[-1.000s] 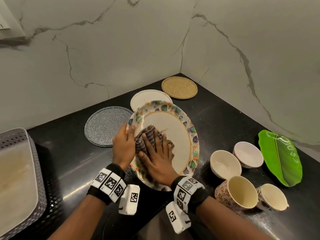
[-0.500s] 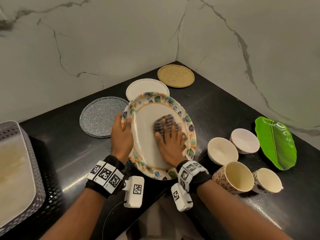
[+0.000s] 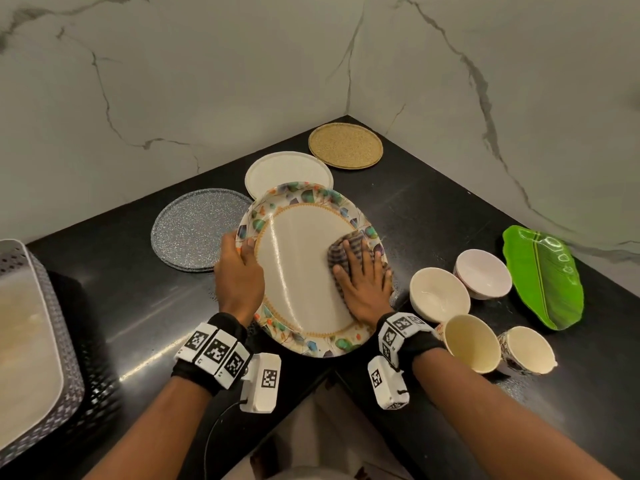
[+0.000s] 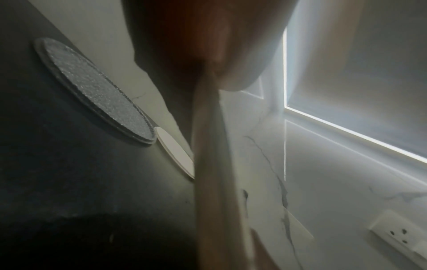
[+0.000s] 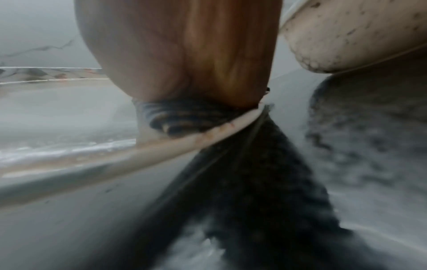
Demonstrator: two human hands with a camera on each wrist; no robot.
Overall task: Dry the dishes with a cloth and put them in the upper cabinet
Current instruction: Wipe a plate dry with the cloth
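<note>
A large oval plate [image 3: 298, 278] with a leaf-patterned rim lies tilted over the black counter. My left hand [image 3: 239, 268] grips its left rim, thumb on top. My right hand [image 3: 363, 282] lies flat with straight fingers, pressing a striped brown cloth [image 3: 341, 249] against the plate's right side. In the right wrist view the cloth [image 5: 184, 118] is bunched under my palm at the plate's rim [image 5: 115, 157]. The left wrist view shows the plate's edge [image 4: 212, 164] running up to my hand.
Behind the plate lie a grey speckled plate [image 3: 194, 230], a white plate [image 3: 287, 171] and a woven gold mat [image 3: 346, 145]. Two bowls [image 3: 440, 294], two cups [image 3: 471, 342] and a green leaf-shaped dish [image 3: 540, 275] stand on the right. A perforated tray [image 3: 38, 341] sits on the left.
My right hand has slid the cloth across the plate from its left side to its right rim. The left hand keeps its hold on the left rim.
</note>
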